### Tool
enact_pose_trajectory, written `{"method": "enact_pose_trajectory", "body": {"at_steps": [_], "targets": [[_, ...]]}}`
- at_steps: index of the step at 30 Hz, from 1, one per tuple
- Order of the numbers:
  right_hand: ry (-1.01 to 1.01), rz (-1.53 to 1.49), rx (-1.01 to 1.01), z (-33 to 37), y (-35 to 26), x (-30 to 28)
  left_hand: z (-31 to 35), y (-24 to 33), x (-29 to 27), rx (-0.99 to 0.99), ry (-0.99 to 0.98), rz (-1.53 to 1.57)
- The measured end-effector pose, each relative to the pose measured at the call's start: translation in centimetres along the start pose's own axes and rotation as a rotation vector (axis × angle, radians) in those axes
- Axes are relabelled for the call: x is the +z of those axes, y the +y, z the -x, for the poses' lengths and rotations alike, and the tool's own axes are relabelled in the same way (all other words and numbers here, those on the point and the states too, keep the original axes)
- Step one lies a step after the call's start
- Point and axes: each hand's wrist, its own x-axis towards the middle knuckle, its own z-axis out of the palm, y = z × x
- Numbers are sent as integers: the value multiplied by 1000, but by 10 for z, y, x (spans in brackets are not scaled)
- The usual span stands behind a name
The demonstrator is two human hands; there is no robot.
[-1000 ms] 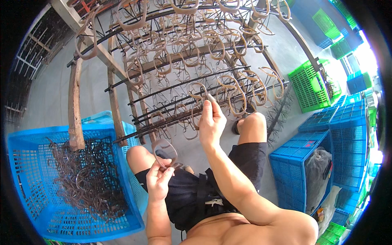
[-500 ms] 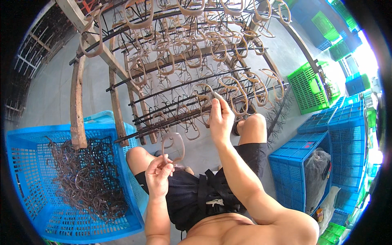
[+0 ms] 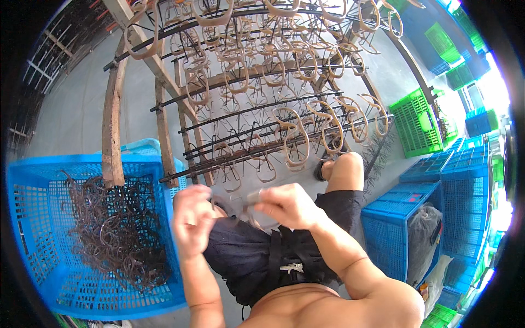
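Over my lap a pale, translucent loop-shaped piece (image 3: 236, 206) is smeared by motion between my two hands. My right hand (image 3: 289, 205) is closed in a pinch at the loop's right side, with a greyish covering on a fingertip. At the loop's left side is my left hand (image 3: 194, 221), its fingers too blurred to show whether they still grip. In front stands a rack with black rods (image 3: 235, 112), from which many tan loops (image 3: 295, 143) hang on thin dark wire hooks. At my left, a blue basket (image 3: 41, 218) holds a tangled heap of dark brown curved pieces (image 3: 117, 235).
Wooden posts (image 3: 113, 126) carry the rack, one reaching down to the blue basket's rim. On the right are a green crate (image 3: 415, 123) and stacked blue crates (image 3: 385, 210), one holding a clear plastic bag (image 3: 425, 235). My knee (image 3: 347, 167) is close to the rack.
My right hand has drawn back from the rack to the loop over my lap. My left hand has shifted left and slightly up. The view has turned a little.
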Motion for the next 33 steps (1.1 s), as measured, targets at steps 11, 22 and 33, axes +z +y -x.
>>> {"method": "enact_pose_trajectory", "body": {"at_steps": [11,22,33], "targets": [[1025,-359,353,-58,45,71,110,-197,-215,-1389,184,-1176],[994,-626,426,-65,42,57,93,-233,-220,-1209,314,-628],[960,-329,361,-72,38,78,59,-140,-185,-810,502,-689]]}}
